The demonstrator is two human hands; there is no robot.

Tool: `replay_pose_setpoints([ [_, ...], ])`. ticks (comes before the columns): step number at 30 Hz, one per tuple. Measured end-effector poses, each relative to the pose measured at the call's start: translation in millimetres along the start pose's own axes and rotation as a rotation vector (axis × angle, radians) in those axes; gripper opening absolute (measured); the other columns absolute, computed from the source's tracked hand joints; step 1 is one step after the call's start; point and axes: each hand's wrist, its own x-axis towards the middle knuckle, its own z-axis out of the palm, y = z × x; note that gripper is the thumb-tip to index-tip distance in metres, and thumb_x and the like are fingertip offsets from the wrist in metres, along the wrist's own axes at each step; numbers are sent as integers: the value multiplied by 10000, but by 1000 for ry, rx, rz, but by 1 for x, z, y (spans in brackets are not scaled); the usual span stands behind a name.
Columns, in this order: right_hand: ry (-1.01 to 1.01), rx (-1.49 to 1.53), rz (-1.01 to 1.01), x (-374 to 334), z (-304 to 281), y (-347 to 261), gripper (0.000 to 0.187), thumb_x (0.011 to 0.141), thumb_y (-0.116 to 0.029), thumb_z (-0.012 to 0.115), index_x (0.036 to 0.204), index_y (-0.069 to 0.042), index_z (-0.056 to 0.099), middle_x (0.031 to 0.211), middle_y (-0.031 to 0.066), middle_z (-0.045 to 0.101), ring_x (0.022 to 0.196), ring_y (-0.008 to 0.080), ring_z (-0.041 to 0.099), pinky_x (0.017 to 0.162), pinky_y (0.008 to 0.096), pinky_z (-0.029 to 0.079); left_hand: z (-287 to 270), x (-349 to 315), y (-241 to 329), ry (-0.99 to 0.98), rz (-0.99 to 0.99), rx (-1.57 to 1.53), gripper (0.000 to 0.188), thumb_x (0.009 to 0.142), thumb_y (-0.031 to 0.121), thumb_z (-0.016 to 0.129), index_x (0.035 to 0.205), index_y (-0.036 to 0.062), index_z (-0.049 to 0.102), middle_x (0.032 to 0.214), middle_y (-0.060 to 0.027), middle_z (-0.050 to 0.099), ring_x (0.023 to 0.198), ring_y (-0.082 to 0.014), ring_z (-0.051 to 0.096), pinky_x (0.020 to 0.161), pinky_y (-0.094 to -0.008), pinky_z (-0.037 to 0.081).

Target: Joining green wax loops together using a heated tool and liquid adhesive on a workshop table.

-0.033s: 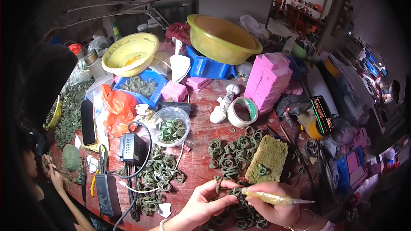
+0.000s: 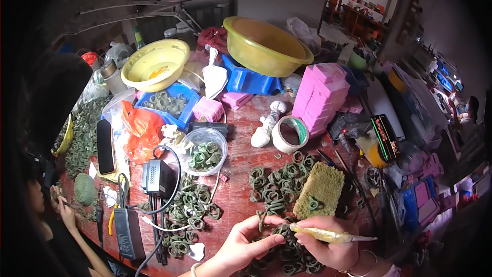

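My left hand (image 2: 251, 242) is closed, thumb and fingers pinching a dark green ring-shaped piece (image 2: 279, 232) that is partly hidden by the fingertips. Another slim green ring (image 2: 262, 220) sits on or against its index finger. In my right hand (image 2: 330, 251) is a pen-shaped tool (image 2: 325, 235) wrapped in yellowish material, its blunt end close to the left fingertips and its thin end pointing right. Beneath both hands lies a heap of green rings (image 2: 294, 264). More rings (image 2: 274, 192) spread just beyond, beside a yellow-green sponge block (image 2: 320, 190) with one small ring on it.
A tape roll (image 2: 290, 134), stacked pink blocks (image 2: 320, 97) and yellow basins (image 2: 269, 46) stand farther back. To the left are a clear tub (image 2: 207, 151) of rings, a black power adapter (image 2: 129, 233) and cables. Another person's hand (image 2: 66, 213) works at far left.
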Motion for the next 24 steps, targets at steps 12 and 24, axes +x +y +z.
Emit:
replay_pose_setpoints([
  [12, -62, 142, 59, -8, -17, 5, 167, 889, -52, 626, 1022, 22, 557, 908, 97, 634, 701, 116, 638, 620, 233, 509, 3, -2, 3, -2, -41, 135, 305, 857, -10, 652, 1154, 2, 580, 925, -56, 684, 564, 5, 485, 469, -143, 330],
  [24, -72, 287, 149, -11, -21, 11, 184, 912, -78, 604, 1019, 42, 516, 822, 104, 647, 664, 79, 626, 572, 193, 509, -2, 1, -1, 2, -11, 167, 306, 871, 61, 670, 1163, 21, 587, 865, 2, 667, 571, -2, 458, 493, -163, 354],
])
